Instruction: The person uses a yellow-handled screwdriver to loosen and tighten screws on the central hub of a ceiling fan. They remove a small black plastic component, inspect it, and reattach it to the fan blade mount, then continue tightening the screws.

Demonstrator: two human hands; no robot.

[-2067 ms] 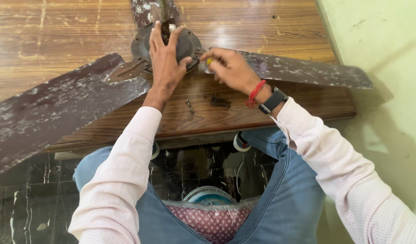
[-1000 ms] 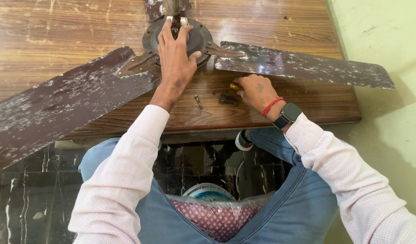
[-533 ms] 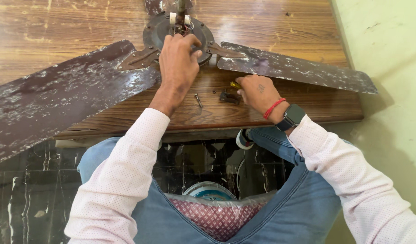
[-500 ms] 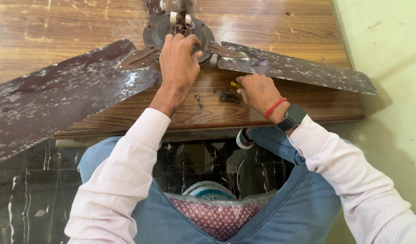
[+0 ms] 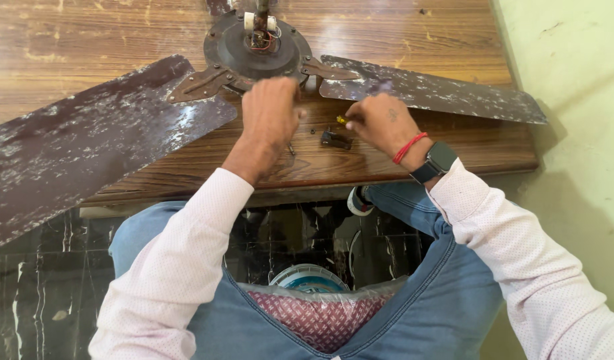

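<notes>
Evidently the left hand [image 5: 270,110], loosely curled and seemingly empty, is hovering near the dark round metal ceiling-fan hub [image 5: 257,47]. The right hand [image 5: 380,123] is pinching a small yellow-tipped piece [image 5: 341,120] beside the small black part [image 5: 336,139]; its fitting likely needs fine fingertip alignment.

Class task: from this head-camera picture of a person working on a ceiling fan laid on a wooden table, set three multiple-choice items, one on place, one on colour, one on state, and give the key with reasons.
1. Where does the fan motor lie?
A. on the wooden table
B. on the floor
C. on the person's lap

2. What colour is the thread on the right wrist?
A. green
B. red
C. white

3. How do the fan blades look?
A. freshly painted
B. wrapped in plastic
C. dark, with flaking paint

Key: 1 A, the motor rests on the tabletop; 2 B, a red thread sits beside the watch; 3 C, the left blade and right blade show pale speckles.
</notes>
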